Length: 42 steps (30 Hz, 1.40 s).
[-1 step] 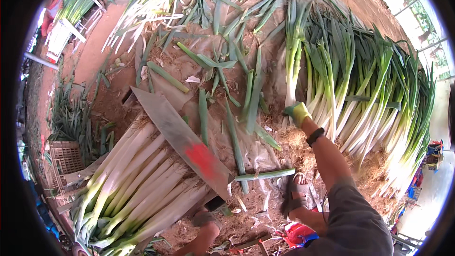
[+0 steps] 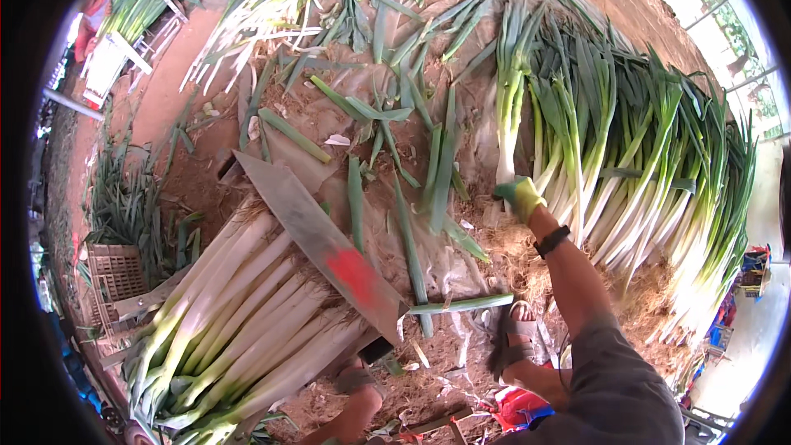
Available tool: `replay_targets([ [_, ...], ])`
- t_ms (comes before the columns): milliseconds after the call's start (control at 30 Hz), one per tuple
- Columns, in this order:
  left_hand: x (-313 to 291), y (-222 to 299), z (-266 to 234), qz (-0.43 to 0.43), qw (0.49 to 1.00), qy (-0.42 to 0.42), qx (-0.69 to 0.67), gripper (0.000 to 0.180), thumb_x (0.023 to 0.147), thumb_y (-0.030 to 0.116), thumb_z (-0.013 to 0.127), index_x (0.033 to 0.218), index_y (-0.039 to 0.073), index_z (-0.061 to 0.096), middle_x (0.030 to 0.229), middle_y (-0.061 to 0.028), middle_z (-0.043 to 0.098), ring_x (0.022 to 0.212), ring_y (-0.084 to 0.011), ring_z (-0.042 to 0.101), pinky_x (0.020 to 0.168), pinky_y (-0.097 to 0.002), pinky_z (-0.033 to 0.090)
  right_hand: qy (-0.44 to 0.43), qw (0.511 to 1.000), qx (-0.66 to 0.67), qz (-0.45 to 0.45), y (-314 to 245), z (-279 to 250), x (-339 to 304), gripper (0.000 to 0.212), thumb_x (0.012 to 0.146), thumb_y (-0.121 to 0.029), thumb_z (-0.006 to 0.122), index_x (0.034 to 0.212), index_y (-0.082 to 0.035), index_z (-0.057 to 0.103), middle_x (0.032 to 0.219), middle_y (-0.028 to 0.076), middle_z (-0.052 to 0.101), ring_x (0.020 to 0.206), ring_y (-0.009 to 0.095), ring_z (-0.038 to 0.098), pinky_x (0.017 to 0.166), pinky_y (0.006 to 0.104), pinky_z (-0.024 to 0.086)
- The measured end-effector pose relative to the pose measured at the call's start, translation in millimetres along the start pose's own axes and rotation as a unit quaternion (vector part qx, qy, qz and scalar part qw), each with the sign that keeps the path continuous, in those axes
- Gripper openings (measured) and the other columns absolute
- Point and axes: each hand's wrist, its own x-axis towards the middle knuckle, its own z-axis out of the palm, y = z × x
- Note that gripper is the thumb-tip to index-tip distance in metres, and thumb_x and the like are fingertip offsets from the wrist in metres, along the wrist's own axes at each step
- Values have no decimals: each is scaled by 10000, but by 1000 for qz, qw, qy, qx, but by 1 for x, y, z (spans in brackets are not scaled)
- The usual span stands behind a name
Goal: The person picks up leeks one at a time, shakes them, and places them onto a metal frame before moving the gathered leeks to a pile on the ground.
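Note:
My right hand (image 2: 521, 196), in a green and yellow glove, is closed around the root end of a small bunch of leeks (image 2: 511, 128). Their white ends point toward me and the green leaves lie away. Beside them on the right spreads a long row of leeks (image 2: 614, 156), roots nearest me. At lower left, trimmed leeks (image 2: 239, 313) lie side by side on a low stand, with their root ends against a slanted metal plate (image 2: 317, 239) marked with red. My left hand is out of view.
Cut green leaves (image 2: 404, 239) litter the earth and plastic sheeting. More leeks (image 2: 272, 0) lie at the far left, near a person in red (image 2: 86, 29). A woven basket (image 2: 115, 276) stands at left. My sandalled foot (image 2: 519, 330) is below my right arm.

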Motion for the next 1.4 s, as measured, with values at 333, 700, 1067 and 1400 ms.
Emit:
replay_targets([
  [333,-43,26,10,68,991,102,49,512,861,225,679,1313,-5,605,1229,-190,646,1128,-367,635,993,-516,496,-207,946,-63,-240,-52,-63,-75,182,1000,-140,642,1082,-17,750,877,48,750,737,156,688,638,319,559],
  [700,-48,45,21,76,971,212,80,690,841,212,738,1453,-6,503,1292,-186,638,1173,-343,630,1005,-466,493,-354,882,82,-301,-170,-131,-389,364,1005,-191,687,1289,34,648,1241,181,700,1111,227,689,955,345,569],
  [1067,11,117,42,325,814,476,-75,723,855,264,754,1460,-21,480,1408,-272,560,1260,-444,573,1096,-535,441,-410,791,-217,-399,-165,-136,-645,229,969,-161,684,1144,-19,728,916,187,732,798,295,716,686,424,560],
  [1400,-22,78,39,182,713,155,-659,446,962,188,701,1328,8,519,1015,-107,679,890,-247,690,799,-390,598,-237,865,-80,-436,-194,-173,-626,519,1040,-188,625,1507,-4,492,1332,62,617,1157,166,613,996,340,532],
])
